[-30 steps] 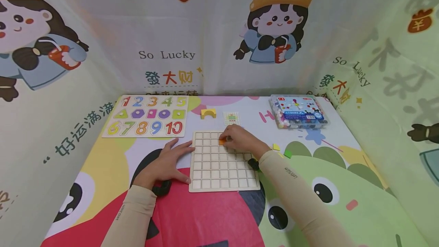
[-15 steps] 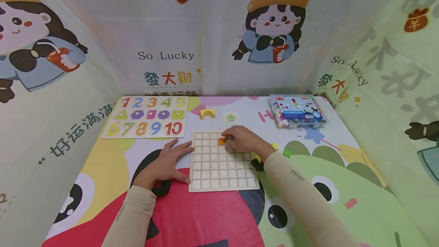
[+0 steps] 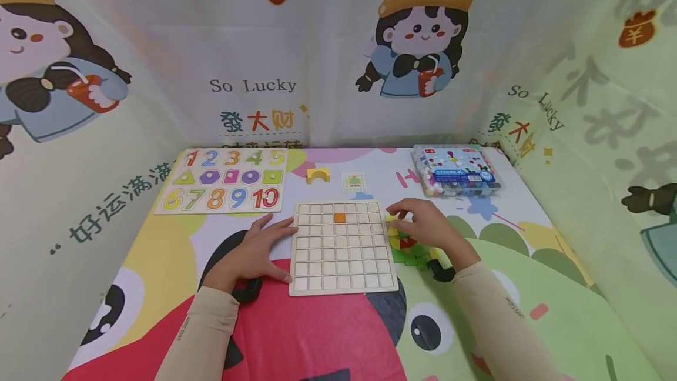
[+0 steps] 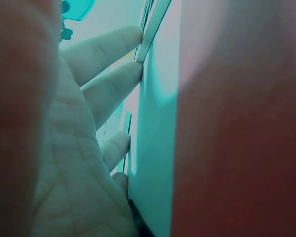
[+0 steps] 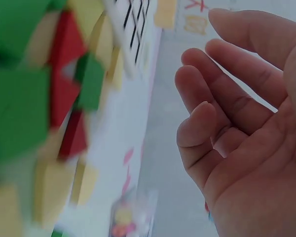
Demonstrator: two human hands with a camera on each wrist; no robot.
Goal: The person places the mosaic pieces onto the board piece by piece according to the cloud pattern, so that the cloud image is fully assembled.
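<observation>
A pale wooden grid board (image 3: 342, 251) lies in the middle of the table, with one orange square tile (image 3: 339, 217) in its second row. My left hand (image 3: 254, 254) rests at the board's left side, fingers spread. In the left wrist view its fingertips (image 4: 133, 37) touch the board's edge. Over a pile of red, green and yellow tiles (image 3: 407, 244), right of the board, hovers my right hand (image 3: 425, 225). The right wrist view shows its fingers loosely bent with nothing between them, apart from blurred green tiles (image 5: 19, 108) and red ones.
A number puzzle board (image 3: 219, 181) lies at the back left. Behind the grid board are a yellow arch block (image 3: 318, 176) and a small pattern card (image 3: 353, 182). A clear plastic box of beads (image 3: 457, 170) stands at the back right. Printed curtains enclose the table.
My right hand has let go of the orange tile on the board and moved right, over the tile pile. The left hand stays at the board's edge.
</observation>
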